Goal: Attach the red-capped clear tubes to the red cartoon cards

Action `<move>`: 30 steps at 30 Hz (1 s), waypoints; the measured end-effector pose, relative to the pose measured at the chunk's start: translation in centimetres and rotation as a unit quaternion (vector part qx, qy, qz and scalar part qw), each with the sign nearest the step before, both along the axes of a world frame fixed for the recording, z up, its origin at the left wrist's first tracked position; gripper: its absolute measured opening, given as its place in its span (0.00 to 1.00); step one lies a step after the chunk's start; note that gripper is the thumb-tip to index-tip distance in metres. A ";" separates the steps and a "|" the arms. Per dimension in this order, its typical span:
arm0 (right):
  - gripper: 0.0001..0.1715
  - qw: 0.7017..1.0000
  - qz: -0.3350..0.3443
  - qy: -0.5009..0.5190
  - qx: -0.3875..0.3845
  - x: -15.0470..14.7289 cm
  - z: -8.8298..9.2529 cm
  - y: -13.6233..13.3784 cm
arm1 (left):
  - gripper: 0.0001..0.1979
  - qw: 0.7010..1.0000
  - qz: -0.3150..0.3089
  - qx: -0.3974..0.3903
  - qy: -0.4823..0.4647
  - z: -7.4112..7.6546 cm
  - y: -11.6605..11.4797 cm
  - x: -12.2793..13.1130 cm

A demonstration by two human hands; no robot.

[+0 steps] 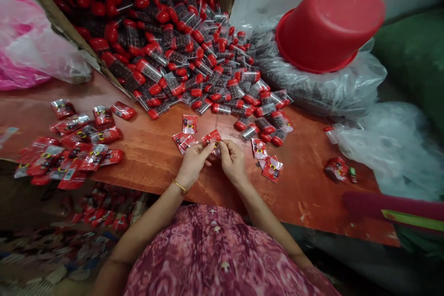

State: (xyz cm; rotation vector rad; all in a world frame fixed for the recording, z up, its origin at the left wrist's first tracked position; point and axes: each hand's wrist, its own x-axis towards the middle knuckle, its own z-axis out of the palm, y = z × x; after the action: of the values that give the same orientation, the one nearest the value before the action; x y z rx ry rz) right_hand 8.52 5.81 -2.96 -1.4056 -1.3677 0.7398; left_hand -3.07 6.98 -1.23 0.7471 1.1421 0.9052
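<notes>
1. Under everything runs a broad orange-red wooden tabletop [156, 175], scuffed and stretching across most of my view.
2. Past its far edge sits a brown cardboard box [65, 27], and a big heap of clear plastic tubes with red caps [183, 64] spills from it onto the tabletop.
3. On my right, a bulging clear plastic bag of something dark [312, 90] carries a red plastic basin [329, 27], upside down and tilted. A green cloth bundle [412, 60] lies beyond it, with crumpled clear plastic film [388, 148] nearer me.
4. On my left, a pink-and-white plastic bag [27, 41] slumps against the box.
5. A loose pile of red foil sachets [65, 159] covers the left part of the tabletop, and more red sachets [97, 212] lie below its edge.
6. My pink patterned dress [215, 254] fills the bottom of the view, and a thin gold bangle [180, 187] circles my left wrist.
7. My left hand [193, 164] and right hand [233, 162] nearly meet just above the tabletop, with single red sachets [271, 169] lying close on both sides.
8. My fingers [204, 150] are pinched closed, not relaxed, and both hands are grasping one small red foil sachet [212, 138]. It sits right at my fingertips, between the two hands, with its upper part showing above them.
</notes>
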 end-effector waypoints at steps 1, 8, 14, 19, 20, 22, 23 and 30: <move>0.15 1.000 0.006 -0.007 0.001 0.1 -0.1 -0.1 | 0.19 1.000 0.026 -0.006 -0.009 0.1 0.0 0.2; 0.21 0.989 0.051 -0.134 -0.032 1.4 0.3 -0.2 | 0.18 0.999 0.042 -0.021 0.008 0.5 0.4 0.0; 0.29 0.872 -0.198 -0.410 -0.181 4.6 2.5 1.9 | 0.19 0.994 0.103 -0.012 -0.042 0.8 0.3 -0.2; 0.27 0.796 -0.173 -0.525 -0.247 5.5 2.1 2.7 | 0.16 0.987 0.110 -0.068 -0.100 1.5 0.2 -0.3; 0.23 0.796 -0.155 -0.532 -0.244 5.2 2.0 2.3 | 0.14 0.984 0.107 -0.085 -0.111 1.5 0.3 -0.4; 0.19 0.799 -0.130 -0.538 -0.234 4.5 2.0 1.5 | 0.12 0.979 0.102 -0.113 -0.136 1.5 0.3 -0.8; 0.20 0.802 -0.126 -0.538 -0.227 4.2 2.0 1.2 | 0.11 0.976 0.102 -0.121 -0.147 1.4 0.4 -1.0; 0.33 0.808 -0.187 -0.513 -0.222 3.4 1.8 2.2 | 0.11 0.974 0.112 -0.125 -0.152 1.5 0.2 -1.6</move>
State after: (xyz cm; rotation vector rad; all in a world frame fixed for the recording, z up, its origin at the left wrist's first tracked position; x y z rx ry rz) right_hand 11.95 8.01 -1.13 -2.5790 -1.6432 -0.0586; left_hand -4.67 7.14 0.31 0.2648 1.0530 1.0025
